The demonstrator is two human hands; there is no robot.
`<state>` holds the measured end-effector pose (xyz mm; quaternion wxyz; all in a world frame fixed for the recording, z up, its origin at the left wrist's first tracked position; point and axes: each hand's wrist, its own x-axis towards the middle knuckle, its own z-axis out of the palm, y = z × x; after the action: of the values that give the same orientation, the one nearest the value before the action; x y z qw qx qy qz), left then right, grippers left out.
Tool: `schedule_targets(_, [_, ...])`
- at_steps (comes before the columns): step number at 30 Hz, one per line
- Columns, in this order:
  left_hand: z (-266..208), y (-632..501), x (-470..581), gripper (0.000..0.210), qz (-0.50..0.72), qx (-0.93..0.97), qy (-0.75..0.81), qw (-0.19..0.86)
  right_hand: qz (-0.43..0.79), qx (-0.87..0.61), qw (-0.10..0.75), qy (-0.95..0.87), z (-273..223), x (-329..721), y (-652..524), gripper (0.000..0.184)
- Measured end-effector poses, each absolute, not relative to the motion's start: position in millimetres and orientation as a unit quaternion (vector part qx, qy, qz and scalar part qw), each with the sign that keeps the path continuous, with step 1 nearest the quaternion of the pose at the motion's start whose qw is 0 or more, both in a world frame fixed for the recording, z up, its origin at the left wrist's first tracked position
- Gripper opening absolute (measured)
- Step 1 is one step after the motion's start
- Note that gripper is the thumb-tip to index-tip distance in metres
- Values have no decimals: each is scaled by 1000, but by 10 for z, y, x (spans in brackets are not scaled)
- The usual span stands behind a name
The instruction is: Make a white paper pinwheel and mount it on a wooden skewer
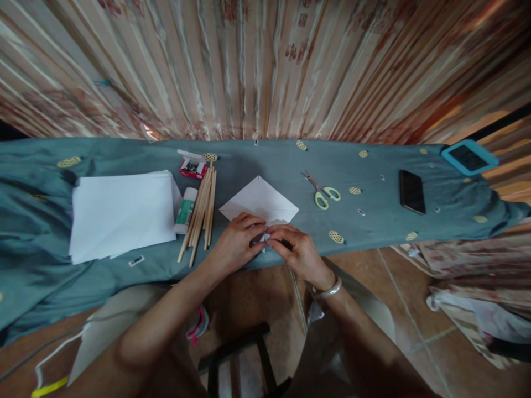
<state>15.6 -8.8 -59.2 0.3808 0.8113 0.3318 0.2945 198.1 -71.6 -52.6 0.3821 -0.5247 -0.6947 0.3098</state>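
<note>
With thumbs and fingertips drawn together, our left hand point(236, 240) and right hand point(302, 251) pinched the near corner of a white paper sheet point(259, 200), set diamond-wise on teal, pineapple-patterned cloth point(277, 157). We judged the folding to be early: crease lines crossed the sheet, the near corner was being worked, though our fingers partly hid it, and the other corners lay flat. Leftward we noted slender wooden sticks point(203, 207), a cylindrical glue stick point(186, 211) and a smooth paper stack point(122, 215); rightward, green-handled metal scissors point(321, 190).

Pleated curtains point(265, 72) hang behind a cloth-covered table point(373, 221) above a brown tiled floor point(394, 287).
</note>
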Motion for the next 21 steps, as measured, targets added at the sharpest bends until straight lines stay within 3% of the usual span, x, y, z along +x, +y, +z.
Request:
schedule_targets(9, [-703, -99, 165, 10, 326, 842, 312, 295, 248, -527, 389, -713, -529, 1978, -730, 11])
schedule_targets(21, [-674, -100, 140, 8, 351, 816, 346, 303, 263, -607, 415, -625, -606, 1951, -605, 11])
